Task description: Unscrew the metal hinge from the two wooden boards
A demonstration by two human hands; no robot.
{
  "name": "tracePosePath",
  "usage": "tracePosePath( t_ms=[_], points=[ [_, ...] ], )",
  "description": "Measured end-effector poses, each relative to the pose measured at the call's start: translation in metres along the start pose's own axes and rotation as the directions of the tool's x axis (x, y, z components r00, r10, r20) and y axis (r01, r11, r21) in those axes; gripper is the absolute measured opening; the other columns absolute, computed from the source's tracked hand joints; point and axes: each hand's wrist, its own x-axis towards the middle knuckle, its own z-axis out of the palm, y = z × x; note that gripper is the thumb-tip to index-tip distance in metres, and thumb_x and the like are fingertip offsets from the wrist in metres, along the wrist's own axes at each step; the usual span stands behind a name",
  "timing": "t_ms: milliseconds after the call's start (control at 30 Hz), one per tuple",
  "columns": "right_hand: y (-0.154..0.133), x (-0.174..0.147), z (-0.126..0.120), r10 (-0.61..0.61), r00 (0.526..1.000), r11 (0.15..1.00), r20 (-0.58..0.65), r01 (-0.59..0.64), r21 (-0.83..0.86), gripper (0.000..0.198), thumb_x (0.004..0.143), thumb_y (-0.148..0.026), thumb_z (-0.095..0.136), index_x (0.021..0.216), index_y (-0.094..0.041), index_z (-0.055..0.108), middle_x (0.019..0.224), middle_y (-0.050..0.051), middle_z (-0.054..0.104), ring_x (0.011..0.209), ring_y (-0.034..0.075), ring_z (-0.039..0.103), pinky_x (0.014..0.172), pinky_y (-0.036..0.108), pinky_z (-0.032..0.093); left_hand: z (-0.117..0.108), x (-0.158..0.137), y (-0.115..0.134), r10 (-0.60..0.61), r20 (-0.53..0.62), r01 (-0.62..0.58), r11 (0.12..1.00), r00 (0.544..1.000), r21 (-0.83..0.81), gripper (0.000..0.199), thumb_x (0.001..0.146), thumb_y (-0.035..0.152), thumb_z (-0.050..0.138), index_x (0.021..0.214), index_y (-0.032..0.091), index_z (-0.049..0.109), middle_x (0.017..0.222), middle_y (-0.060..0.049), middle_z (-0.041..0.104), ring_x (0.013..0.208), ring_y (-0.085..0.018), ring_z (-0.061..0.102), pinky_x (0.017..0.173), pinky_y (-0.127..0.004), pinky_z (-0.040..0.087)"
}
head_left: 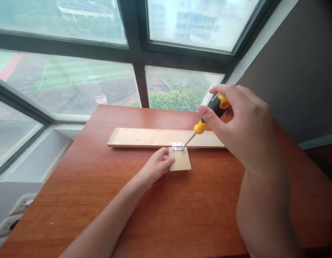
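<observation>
A long pale wooden board (144, 137) lies across the table. At its near edge a silver metal hinge (177, 146) joins it to a small square wooden piece (180, 160). My left hand (159, 163) pinches the left edge of that small piece between thumb and fingers. Above and to the right, my right hand (241, 118) grips a yellow and black screwdriver (211, 113) by its handle. The screwdriver slants down to the left, its tip at the right end of the hinge. Any screw under the tip is too small to make out.
The reddish-brown wooden table (144, 222) reaches up to dark-framed windows (139, 53). A grey wall (294, 82) stands at the right. Wall sockets (11, 222) sit at the lower left, beside the table edge.
</observation>
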Motion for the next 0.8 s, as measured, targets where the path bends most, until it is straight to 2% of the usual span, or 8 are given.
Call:
tracePosePath(
  t_ms=[100,267,333,467,567,667,733,800],
  points=[
    [0.0002,-0.0002,0.0009,0.018,1.0,1.0,0.006,-0.018,0.006,0.028,0.087,-0.032,0.057,0.114,-0.026,0.062,0.104,0.008,0.068,0.088,0.027,0.064,0.079,0.045,0.051,-0.0004,0.0002,-0.001,0.002,-0.008,-0.002,1.0,1.0,0.026,0.028,0.083,0.039,0.063,0.092,0.017,0.048,0.061,0.007,0.046,0.048,-0.006,0.037,0.044,-0.018,0.023],
    [-0.0049,-0.0011,-0.0048,-0.09,0.992,0.989,0.089,0.079,0.123,0.04,0.082,-0.016,0.053,0.12,-0.024,0.056,0.114,0.008,0.066,0.102,0.027,0.062,0.085,0.042,0.05,-0.0011,0.0001,-0.0018,0.008,-0.01,-0.008,0.999,1.0,0.038,0.028,0.084,0.04,0.063,0.092,0.018,0.048,0.06,0.007,0.046,0.049,-0.006,0.037,0.045,-0.019,0.024],
    [-0.0057,-0.0009,-0.0045,-0.101,0.992,0.99,0.077,0.092,0.107,0.031,0.084,-0.022,0.055,0.115,-0.023,0.058,0.11,0.009,0.065,0.098,0.027,0.061,0.084,0.042,0.05,-0.0007,0.0,-0.0013,0.009,-0.008,-0.009,0.999,1.0,0.033,0.028,0.084,0.04,0.063,0.092,0.018,0.048,0.06,0.007,0.046,0.049,-0.006,0.036,0.045,-0.019,0.024],
    [-0.0036,-0.001,0.0001,-0.028,0.999,0.999,0.016,0.028,0.02,0.025,0.086,-0.038,0.06,0.106,-0.024,0.062,0.099,0.007,0.067,0.085,0.025,0.062,0.075,0.041,0.049,-0.0003,0.0003,-0.0011,0.007,-0.006,-0.007,1.0,1.0,0.023,0.027,0.084,0.038,0.063,0.091,0.018,0.047,0.06,0.007,0.046,0.049,-0.006,0.036,0.045,-0.019,0.023],
    [-0.0025,-0.0014,-0.0004,0.007,1.0,1.0,0.028,-0.007,0.004,0.023,0.085,-0.027,0.057,0.108,-0.026,0.06,0.098,0.006,0.068,0.081,0.024,0.063,0.073,0.04,0.049,-0.0006,0.0007,-0.0021,0.001,-0.011,0.0,0.999,1.0,0.038,0.028,0.084,0.039,0.063,0.092,0.018,0.047,0.06,0.007,0.046,0.049,-0.006,0.035,0.044,-0.019,0.023],
    [-0.0027,-0.0011,-0.0039,-0.067,0.996,0.996,0.054,0.064,0.058,0.032,0.079,-0.018,0.056,0.111,-0.023,0.058,0.102,0.007,0.067,0.087,0.025,0.063,0.076,0.04,0.05,-0.0008,0.0007,-0.0026,0.003,-0.01,-0.003,0.999,1.0,0.039,0.028,0.084,0.04,0.063,0.092,0.018,0.047,0.06,0.008,0.045,0.049,-0.006,0.035,0.045,-0.019,0.022],
    [-0.0024,-0.0008,-0.0042,-0.108,0.993,0.992,0.049,0.104,0.07,0.031,0.079,-0.019,0.057,0.11,-0.023,0.058,0.104,0.007,0.066,0.092,0.026,0.063,0.079,0.041,0.051,-0.0007,0.0006,-0.0023,0.007,-0.005,-0.007,1.0,1.0,0.029,0.027,0.084,0.039,0.063,0.091,0.017,0.048,0.061,0.007,0.045,0.05,-0.005,0.035,0.045,-0.018,0.023],
    [-0.0016,-0.0008,-0.0019,-0.082,0.996,0.996,0.019,0.081,0.03,0.027,0.083,-0.026,0.058,0.11,-0.024,0.059,0.102,0.008,0.067,0.09,0.027,0.064,0.079,0.043,0.05,-0.0006,0.0006,-0.002,0.01,-0.003,-0.01,1.0,1.0,0.026,0.027,0.084,0.039,0.062,0.092,0.017,0.048,0.062,0.007,0.046,0.05,-0.005,0.036,0.045,-0.018,0.023]
  ],
)
